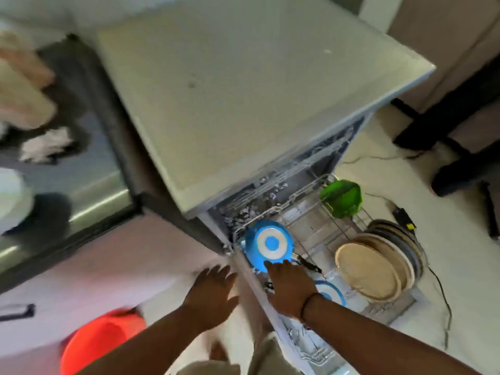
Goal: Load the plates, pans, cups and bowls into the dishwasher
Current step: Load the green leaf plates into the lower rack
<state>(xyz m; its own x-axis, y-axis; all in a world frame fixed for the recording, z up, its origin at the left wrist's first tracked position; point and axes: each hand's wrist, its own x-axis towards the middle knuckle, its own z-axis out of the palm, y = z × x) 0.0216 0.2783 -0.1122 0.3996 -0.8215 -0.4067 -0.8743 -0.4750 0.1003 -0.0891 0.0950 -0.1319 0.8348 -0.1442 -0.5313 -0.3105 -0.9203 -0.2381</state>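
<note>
The dishwasher's lower rack (311,234) is pulled out below the white counter. A blue pan (267,243) stands on its side at the rack's near-left corner, its blue and white base facing up. My right hand (289,288) reaches over the rack, fingers straight, fingertips touching the pan's lower rim. A second blue and white pan (331,292) shows partly beside my right wrist. Several beige plates (376,269) stand on edge at the rack's right. A green dish (341,197) sits at the far end. My left hand (213,293) hovers open, left of the rack, holding nothing.
A white countertop (243,90) covers the dishwasher. A steel sink (67,158) with blurred dishes lies to the left. An orange bucket (100,342) stands on the floor near my left arm. Cables and a black adapter (403,217) lie on the floor to the right.
</note>
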